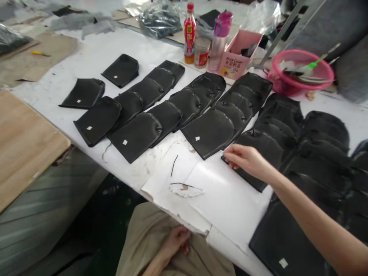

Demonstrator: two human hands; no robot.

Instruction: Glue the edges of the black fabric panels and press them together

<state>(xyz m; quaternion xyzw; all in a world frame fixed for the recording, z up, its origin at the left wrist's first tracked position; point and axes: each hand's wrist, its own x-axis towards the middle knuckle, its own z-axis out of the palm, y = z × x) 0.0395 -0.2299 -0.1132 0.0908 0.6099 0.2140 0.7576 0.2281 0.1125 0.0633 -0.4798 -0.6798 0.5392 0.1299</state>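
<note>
My right hand point(244, 159) is closed in a pinch over the near edge of a black, glossy, pocket-shaped piece point(255, 153). Whatever sits between its fingertips is hidden. Low in the view, my left hand point(176, 241) rests on my lap with its fingers curled in, and nothing shows in it. More black pieces lie in overlapping rows, one row to the left of my right hand with a small white label point(197, 138) on its front piece point(209, 130). Another labelled piece point(287, 234) lies at the lower right, under my right forearm.
Eyeglasses point(186, 190) lie on the white table point(224, 199) near its front edge. At the back stand a red-capped bottle point(189, 34), a glass jar point(201, 51), a purple-lidded bottle point(220, 42), a pink box point(238, 57) and a pink basin point(301, 86). A wooden board point(28, 142) is at left.
</note>
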